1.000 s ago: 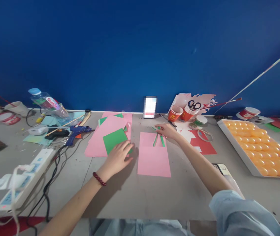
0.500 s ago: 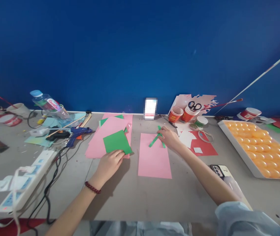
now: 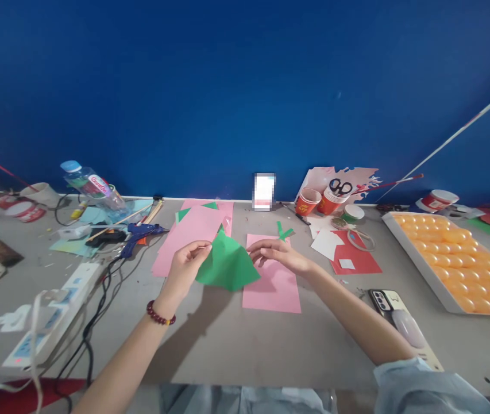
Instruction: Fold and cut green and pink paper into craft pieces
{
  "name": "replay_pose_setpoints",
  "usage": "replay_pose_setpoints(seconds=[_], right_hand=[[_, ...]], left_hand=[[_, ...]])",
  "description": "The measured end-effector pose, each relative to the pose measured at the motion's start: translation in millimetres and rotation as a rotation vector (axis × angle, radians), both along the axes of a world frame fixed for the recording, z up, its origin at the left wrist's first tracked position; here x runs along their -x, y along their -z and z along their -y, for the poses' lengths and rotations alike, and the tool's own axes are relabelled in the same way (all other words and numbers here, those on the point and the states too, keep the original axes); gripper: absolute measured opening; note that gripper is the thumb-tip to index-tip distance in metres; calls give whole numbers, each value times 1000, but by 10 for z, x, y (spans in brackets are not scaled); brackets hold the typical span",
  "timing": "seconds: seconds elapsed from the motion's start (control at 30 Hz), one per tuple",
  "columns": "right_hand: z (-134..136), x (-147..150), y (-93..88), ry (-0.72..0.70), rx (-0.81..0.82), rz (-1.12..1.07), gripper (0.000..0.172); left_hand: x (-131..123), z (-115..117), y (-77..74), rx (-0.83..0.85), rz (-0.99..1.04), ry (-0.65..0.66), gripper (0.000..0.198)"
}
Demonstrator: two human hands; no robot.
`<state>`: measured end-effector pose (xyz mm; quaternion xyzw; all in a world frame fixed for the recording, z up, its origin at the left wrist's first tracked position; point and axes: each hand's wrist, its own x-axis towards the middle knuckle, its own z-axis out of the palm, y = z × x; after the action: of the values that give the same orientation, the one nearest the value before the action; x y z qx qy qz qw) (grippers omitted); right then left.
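A green sheet of paper point(image 3: 230, 264) is lifted off the table and bends down the middle. My left hand point(image 3: 184, 267) pinches its upper left edge between thumb and fingers. My right hand point(image 3: 281, 255) hovers at the sheet's right edge, its fingers loosely curved and apart; whether the fingertips touch the paper I cannot tell. Below that hand lies a pink sheet point(image 3: 270, 293), partly hidden by the hand and the green paper. Crossed green paper strips point(image 3: 284, 232) lie at the pink sheet's far edge.
More pink paper point(image 3: 171, 247) lies at left, beside a blue glue gun point(image 3: 135, 236) and a power strip point(image 3: 53, 322) with cables. Red paper cups point(image 3: 307, 201), one holding scissors point(image 3: 340, 187), stand at the back. A phone point(image 3: 382, 302) and a tray of orange balls point(image 3: 455, 253) are at right.
The green sheet has been raised and moved right, towards me, in my left hand. My right hand has let go of the green strips and come left to the sheet's edge.
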<state>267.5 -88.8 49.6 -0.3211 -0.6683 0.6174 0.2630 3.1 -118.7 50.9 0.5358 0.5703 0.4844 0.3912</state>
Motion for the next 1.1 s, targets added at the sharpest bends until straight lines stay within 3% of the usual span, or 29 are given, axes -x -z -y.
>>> replay_pose_setpoints(seconds=[0.07, 0.23, 0.33, 0.43, 0.53, 0.67, 0.9, 1.1], right_hand=[[21, 54, 39, 61, 88, 2, 43], [16, 85, 267, 200, 54, 166, 30], [-15, 68, 365, 285, 87, 210, 26], [-56, 42, 426, 366, 118, 211, 26], [-92, 25, 468, 389, 155, 175, 23], [-106, 34, 463, 434, 255, 132, 18], [-13, 155, 374, 497, 429, 68, 17], [32, 223, 364, 623, 314, -130, 23]], left_hand=[[-34, -43, 68, 39, 19, 9, 40], [-35, -102, 201, 45, -142, 135, 41], [94, -259, 320, -119, -476, 118, 43], [236, -415, 474, -227, -896, 44, 63], [290, -436, 562, -242, -1073, 68, 49], [219, -266, 505, -261, -1160, 86, 19], [16, 34, 234, -275, -1083, -20, 30], [-174, 111, 156, -121, -1045, 49, 30]])
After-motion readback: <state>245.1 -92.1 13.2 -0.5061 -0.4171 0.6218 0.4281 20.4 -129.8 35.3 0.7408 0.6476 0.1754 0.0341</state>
